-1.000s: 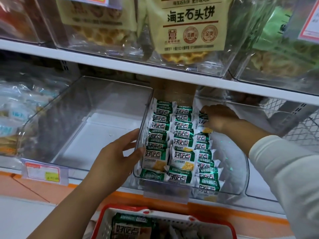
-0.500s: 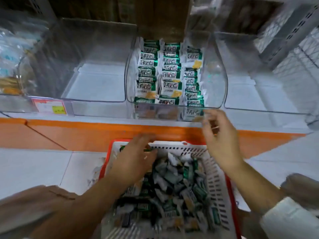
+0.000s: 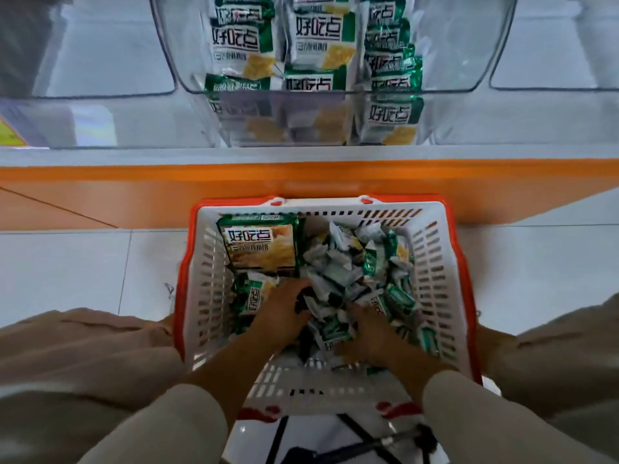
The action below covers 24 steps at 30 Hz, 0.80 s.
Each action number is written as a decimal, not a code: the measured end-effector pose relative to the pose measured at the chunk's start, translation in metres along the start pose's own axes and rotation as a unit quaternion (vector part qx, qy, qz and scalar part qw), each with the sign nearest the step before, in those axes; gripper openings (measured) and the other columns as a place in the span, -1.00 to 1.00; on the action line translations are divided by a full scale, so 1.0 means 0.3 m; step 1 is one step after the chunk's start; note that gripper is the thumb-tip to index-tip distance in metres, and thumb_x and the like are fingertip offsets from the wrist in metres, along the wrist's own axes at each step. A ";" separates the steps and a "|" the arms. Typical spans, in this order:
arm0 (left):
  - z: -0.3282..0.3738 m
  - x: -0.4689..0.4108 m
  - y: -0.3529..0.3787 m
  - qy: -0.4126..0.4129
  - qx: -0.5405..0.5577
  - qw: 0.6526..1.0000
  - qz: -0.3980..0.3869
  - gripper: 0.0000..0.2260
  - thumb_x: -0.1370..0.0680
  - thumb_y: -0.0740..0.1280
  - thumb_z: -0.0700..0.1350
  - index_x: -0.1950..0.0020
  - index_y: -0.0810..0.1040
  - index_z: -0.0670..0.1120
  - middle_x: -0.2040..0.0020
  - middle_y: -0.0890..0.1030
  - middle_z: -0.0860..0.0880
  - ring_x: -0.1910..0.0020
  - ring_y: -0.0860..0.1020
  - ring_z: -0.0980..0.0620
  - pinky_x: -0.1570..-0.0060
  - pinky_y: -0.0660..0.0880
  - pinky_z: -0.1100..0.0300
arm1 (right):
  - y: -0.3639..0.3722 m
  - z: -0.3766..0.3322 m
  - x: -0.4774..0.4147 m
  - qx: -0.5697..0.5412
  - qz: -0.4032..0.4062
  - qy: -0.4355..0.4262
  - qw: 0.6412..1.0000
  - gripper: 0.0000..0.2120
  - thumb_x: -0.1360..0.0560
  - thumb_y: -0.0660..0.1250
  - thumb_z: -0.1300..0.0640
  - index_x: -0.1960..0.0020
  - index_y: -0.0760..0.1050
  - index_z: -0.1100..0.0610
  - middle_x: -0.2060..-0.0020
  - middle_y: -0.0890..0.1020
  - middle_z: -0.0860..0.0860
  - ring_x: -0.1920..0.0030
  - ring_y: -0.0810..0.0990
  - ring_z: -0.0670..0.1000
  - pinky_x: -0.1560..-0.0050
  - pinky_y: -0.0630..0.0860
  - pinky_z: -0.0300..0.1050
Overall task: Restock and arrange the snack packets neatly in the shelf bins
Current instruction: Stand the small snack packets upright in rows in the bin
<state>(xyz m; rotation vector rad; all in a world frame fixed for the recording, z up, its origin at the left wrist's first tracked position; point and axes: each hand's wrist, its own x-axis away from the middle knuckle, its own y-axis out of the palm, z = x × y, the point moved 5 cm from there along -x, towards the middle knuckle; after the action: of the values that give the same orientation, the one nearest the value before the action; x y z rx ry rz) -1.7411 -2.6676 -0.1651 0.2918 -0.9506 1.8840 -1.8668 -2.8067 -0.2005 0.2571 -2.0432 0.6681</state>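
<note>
A white basket (image 3: 207, 262) with a red rim stands on the floor below the shelf, full of small green-and-white snack packets (image 3: 351, 262). A larger pack (image 3: 259, 242) lies at its far left. Both my hands are down in the pile. My left hand (image 3: 284, 313) curls over packets at the middle, and my right hand (image 3: 365, 333) closes on packets beside it. The fingertips of both are buried. Above, the clear middle shelf bin (image 3: 187, 78) holds three rows of the same packets (image 3: 315, 31).
Clear bins stand on either side of the middle one, on the left (image 3: 100, 61) and on the right (image 3: 542, 55). An orange shelf base (image 3: 134, 189) runs behind the basket. My knees (image 3: 83, 346) flank the basket on the white tiled floor. A price tag (image 3: 10, 132) shows at far left.
Both hands left the shelf bin and dropped into the basket, now sunk in the packet pile. My view tilted down from the shelf to the basket.
</note>
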 end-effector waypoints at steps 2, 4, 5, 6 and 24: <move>0.000 -0.033 -0.002 0.006 -0.005 1.000 0.010 -0.57 -0.60 0.37 -0.12 -0.45 0.39 0.00 -0.43 0.39 -0.06 -0.35 0.42 -0.08 -0.33 0.38 0.11 | 0.011 0.002 -0.025 0.025 -0.003 -0.005 1.000 0.00 -0.33 0.48 -0.27 -0.57 0.06 0.05 -0.47 0.26 0.13 -0.41 0.29 0.21 -0.35 0.37 0.16; -0.005 -0.074 0.005 -0.002 -0.043 0.999 -0.005 -0.54 -0.61 0.33 -0.16 -0.50 0.34 0.01 -0.48 0.30 -0.09 -0.30 0.45 -0.14 -0.28 0.44 0.06 | 0.007 -0.003 -0.027 -0.011 0.011 -0.015 1.000 -0.14 -0.35 0.52 -0.16 -0.50 0.23 0.09 -0.38 0.39 0.13 -0.33 0.40 0.17 -0.29 0.43 0.07; -0.002 -0.093 0.009 -0.009 -0.074 0.997 -0.016 -0.52 -0.62 0.32 -0.16 -0.52 0.32 0.03 -0.49 0.25 -0.10 -0.27 0.46 -0.16 -0.26 0.46 0.01 | 0.002 -0.004 -0.024 -0.036 0.024 -0.019 0.999 -0.22 -0.36 0.53 -0.11 -0.46 0.30 0.10 -0.33 0.44 0.11 -0.28 0.44 0.15 -0.24 0.46 0.03; -0.009 -0.113 0.019 -0.009 -0.102 0.995 -0.023 -0.52 -0.62 0.31 -0.15 -0.52 0.32 0.05 -0.49 0.23 -0.10 -0.25 0.47 -0.18 -0.24 0.48 -0.03 | -0.003 -0.003 -0.016 -0.063 0.032 -0.017 0.997 -0.28 -0.37 0.54 -0.07 -0.42 0.33 0.09 -0.27 0.47 0.08 -0.23 0.49 0.13 -0.17 0.49 -0.01; 0.210 0.006 -0.136 -0.139 0.388 0.910 0.039 -0.62 -0.49 0.46 0.09 -0.17 0.43 -0.03 -0.19 0.52 -0.14 -0.11 0.55 -0.11 -0.06 0.60 -0.17 | -0.279 -0.171 0.225 -0.364 0.084 -0.038 0.927 -0.42 -0.37 0.54 0.03 -0.29 0.33 -0.05 -0.14 0.57 -0.02 0.02 0.66 0.06 0.03 0.64 0.04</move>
<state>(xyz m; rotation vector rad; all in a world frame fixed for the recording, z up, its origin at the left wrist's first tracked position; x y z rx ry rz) -1.7197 -2.7026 -0.1022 1.0280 -0.3357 2.2664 -1.8298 -2.8423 -0.0928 -0.3349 -2.2533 -0.0388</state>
